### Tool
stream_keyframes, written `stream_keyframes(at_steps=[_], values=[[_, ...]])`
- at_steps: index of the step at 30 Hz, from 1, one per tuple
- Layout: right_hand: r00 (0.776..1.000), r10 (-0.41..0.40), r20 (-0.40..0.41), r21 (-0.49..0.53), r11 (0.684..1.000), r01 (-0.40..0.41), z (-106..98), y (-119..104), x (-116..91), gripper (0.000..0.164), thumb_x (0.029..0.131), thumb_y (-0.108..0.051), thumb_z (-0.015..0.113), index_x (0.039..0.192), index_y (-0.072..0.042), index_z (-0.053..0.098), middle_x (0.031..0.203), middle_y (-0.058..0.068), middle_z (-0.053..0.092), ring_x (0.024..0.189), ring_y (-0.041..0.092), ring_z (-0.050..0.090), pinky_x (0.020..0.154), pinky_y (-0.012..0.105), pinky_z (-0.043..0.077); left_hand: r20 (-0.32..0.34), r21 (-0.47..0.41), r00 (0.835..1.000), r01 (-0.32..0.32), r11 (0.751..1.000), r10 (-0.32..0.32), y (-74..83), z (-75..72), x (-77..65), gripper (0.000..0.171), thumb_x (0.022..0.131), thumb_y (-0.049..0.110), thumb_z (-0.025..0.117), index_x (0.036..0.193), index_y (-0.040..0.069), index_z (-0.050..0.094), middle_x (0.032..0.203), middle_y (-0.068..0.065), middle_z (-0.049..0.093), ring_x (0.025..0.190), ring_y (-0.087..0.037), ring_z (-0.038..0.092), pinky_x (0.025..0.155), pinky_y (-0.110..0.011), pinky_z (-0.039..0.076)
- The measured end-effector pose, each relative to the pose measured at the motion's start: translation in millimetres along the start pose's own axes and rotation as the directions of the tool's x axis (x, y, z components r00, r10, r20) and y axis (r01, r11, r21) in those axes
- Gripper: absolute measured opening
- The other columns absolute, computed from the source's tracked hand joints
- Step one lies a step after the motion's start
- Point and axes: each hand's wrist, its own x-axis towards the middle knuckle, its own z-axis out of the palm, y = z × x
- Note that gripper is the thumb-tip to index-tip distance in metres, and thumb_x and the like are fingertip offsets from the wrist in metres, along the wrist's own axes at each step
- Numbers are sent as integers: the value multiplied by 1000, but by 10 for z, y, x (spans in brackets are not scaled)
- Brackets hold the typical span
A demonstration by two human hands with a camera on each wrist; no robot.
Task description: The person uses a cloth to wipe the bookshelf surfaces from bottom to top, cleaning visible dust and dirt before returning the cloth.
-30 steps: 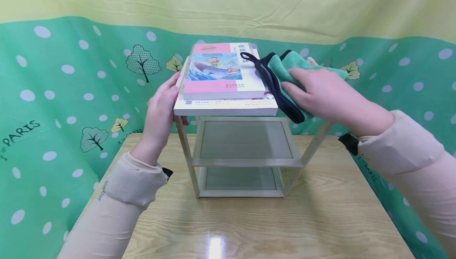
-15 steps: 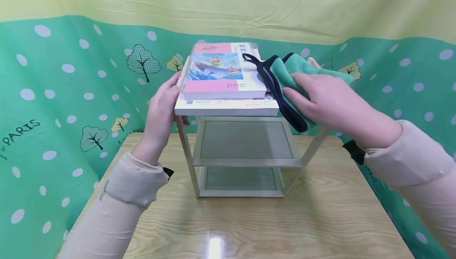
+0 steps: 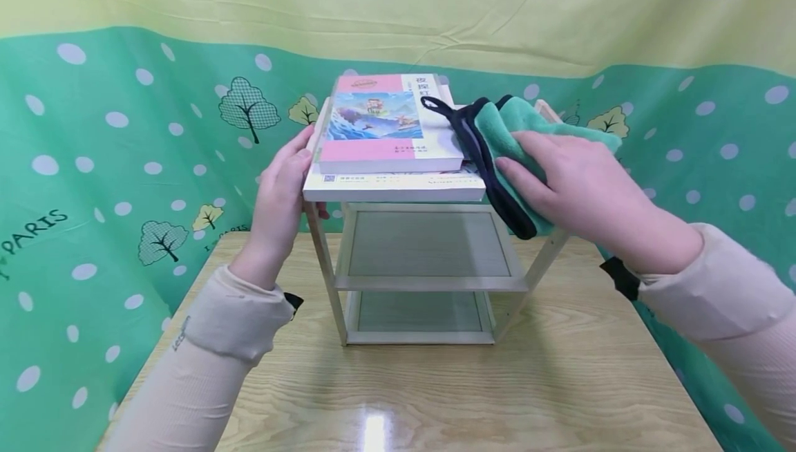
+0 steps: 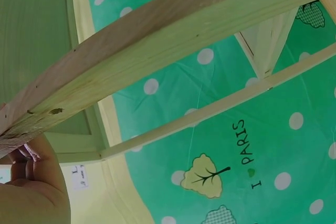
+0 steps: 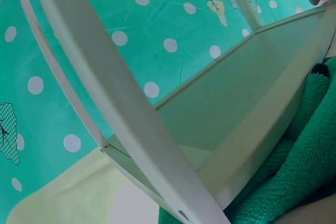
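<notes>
In the head view, my left hand [image 3: 281,193] grips the left edge of a small wooden shelf rack [image 3: 432,284]. A fingertip shows under the top board, and curled fingers are visible in the left wrist view. My right hand [image 3: 597,193] holds a folded green cloth [image 3: 519,127] with black edging and a loop over the right side of the rack's top. The loop lies across a pink-and-white book [image 3: 373,151], stacked on a larger white book [image 3: 392,193]. In the right wrist view, the fuzzy green cloth [image 5: 299,156] hangs against the rack's top board [image 5: 252,129].
The rack stands on a wood-grain table [image 3: 404,397], with two lower shelves below the top. A green and yellow curtain [image 3: 124,162] with dots and trees hangs behind and on both sides.
My right hand and the green cloth have shifted a little to the right and nearer to me along the rack's top. My left hand, the books and the rack stay put.
</notes>
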Motion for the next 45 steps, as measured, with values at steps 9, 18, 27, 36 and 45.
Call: stream_keyframes(at_steps=[9,18,27,36,45], values=[[993,-42,-107,-17,999,41,43,-14,-21,29,101,-25,53,78,-10,44,60,3,40,54,20,39,54,31,31,-7,7,1000,-13,1000,13,6,-5,-6,53,102,41,34,151,23,40,103,-3,69,63,-19,56,53,-29,52],[942,-174,-286,-18,984,176,147,30,-71,18,94,-11,65,85,-3,52,63,4,46,59,23,48,54,36,41,-16,-8,1000,-19,1000,19,-12,-5,4,53,101,39,34,151,23,41,101,-2,69,61,-18,55,52,-29,52],[876,-275,-396,-20,957,291,205,86,-133,23,88,-2,70,106,9,61,89,20,68,85,37,65,76,49,52,-16,7,1000,-17,1000,17,-28,-1,4,52,101,40,34,151,25,41,98,-1,69,59,-19,53,53,-28,52],[743,-333,-581,-76,931,358,262,140,-154,33,78,9,73,110,8,67,99,23,71,84,42,64,73,54,51,-20,19,1000,-17,1000,18,-36,3,6,52,101,41,33,151,26,41,97,-2,69,58,-19,52,53,-29,51],[677,-200,-709,-1,959,282,275,187,-173,24,83,6,71,107,7,68,103,25,70,90,45,62,86,54,51,-24,23,1000,-17,1000,18,-31,10,5,52,101,41,33,151,26,41,93,-2,68,57,-19,51,53,-29,51]])
